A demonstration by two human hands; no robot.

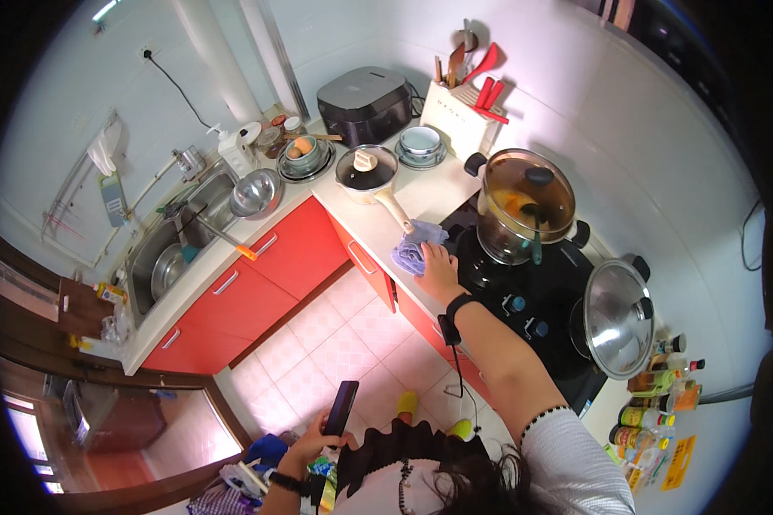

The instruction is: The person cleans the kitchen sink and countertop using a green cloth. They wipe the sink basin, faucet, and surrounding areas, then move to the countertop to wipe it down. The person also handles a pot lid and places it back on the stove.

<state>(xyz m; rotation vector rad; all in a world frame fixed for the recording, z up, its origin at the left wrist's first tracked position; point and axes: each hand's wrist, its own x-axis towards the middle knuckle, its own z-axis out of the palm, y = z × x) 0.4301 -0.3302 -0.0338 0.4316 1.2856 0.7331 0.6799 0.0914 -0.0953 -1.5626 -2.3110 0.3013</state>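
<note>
My right hand [438,273] rests on a crumpled purple cloth [410,254] on the counter, at the left edge of the black gas hob [554,290]; its fingers are spread over the cloth. My left hand [315,438] holds a dark smartphone [341,407] low in front of my body. Just beyond the cloth stands a small lidded saucepan [367,172], its pale handle reaching towards the cloth. On the hob, a large pot with a glass lid [525,193] holds orange-yellow food, and a green-handled utensil [537,248] shows by its front.
A steel-lidded wok [618,318] sits on the hob's right, near seasoning bottles [644,417]. A rice cooker [365,103], stacked bowls [420,141] and a knife block [457,119] stand behind. At left is a sink [145,270] with an orange-tipped rod [229,238] across its edge.
</note>
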